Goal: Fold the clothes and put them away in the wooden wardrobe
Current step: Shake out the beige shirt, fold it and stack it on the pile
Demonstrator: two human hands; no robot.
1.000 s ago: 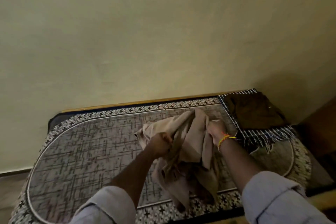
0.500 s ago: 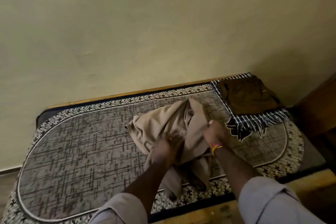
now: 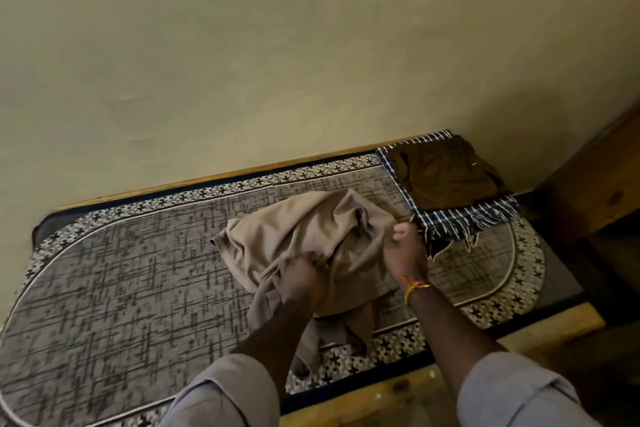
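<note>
A crumpled beige garment (image 3: 287, 236) lies in the middle of a bed covered by a grey patterned spread (image 3: 121, 284). My left hand (image 3: 299, 282) grips a bunch of its cloth near the lower middle. At the garment's right edge my right hand (image 3: 405, 251), with a coloured thread bracelet on the wrist, pinches the cloth. Part of the garment hangs toward the bed's front edge. On the bed's far right corner, a folded brown garment (image 3: 446, 172) rests on a folded dark checked cloth with fringes (image 3: 464, 218).
A plain yellowish wall (image 3: 277, 62) runs behind the bed. A wooden piece of furniture (image 3: 595, 191) stands at the right. The bed's wooden frame (image 3: 398, 388) shows along the front edge, below my grey sleeves.
The garment has come down from being held up and now lies spread wider on the bed. Both hands have moved lower and forward onto it, and my view has tilted.
</note>
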